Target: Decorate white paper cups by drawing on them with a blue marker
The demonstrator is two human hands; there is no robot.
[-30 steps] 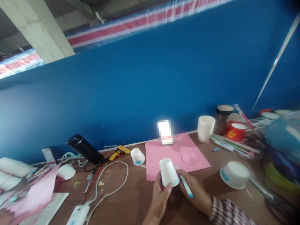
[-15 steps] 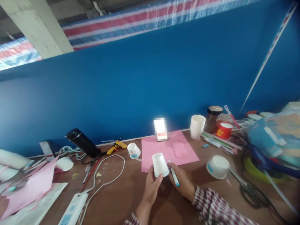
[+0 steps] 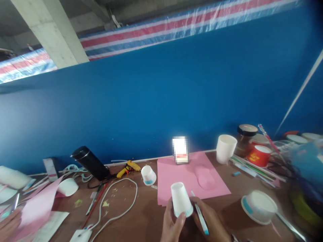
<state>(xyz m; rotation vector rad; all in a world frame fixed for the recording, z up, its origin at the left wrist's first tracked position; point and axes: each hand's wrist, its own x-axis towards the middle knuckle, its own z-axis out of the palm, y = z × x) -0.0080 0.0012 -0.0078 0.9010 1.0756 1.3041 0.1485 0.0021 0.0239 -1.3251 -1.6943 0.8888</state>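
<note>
Paper cup, white with a pale blue printed band near its rim, is held above the near middle of the brown tabletop, just in front of the pink paper sheets. It is upside down, narrow end up and leaning a little to the left. The left hand has its grip closed around the wide lower part, with the thumb across the front near the rim. The right hand has its grip closed on a white marker with a blue end, its thin tip pointing up and away beside the cup; whether this hand's fingers also touch the cup cannot be told. On the pink sheets lie a rounded pink cutout and, at the back edge, a bright, pixelated upright object. Just left of the sheets sits a smaller white cup, with a yellow glue gun near it and a white cable looping in front. To the right are a tall white cup, a small blue piece, a red cup and a white paper bowl. At the far left edge, another person's hand is by a pink sheet.
</note>
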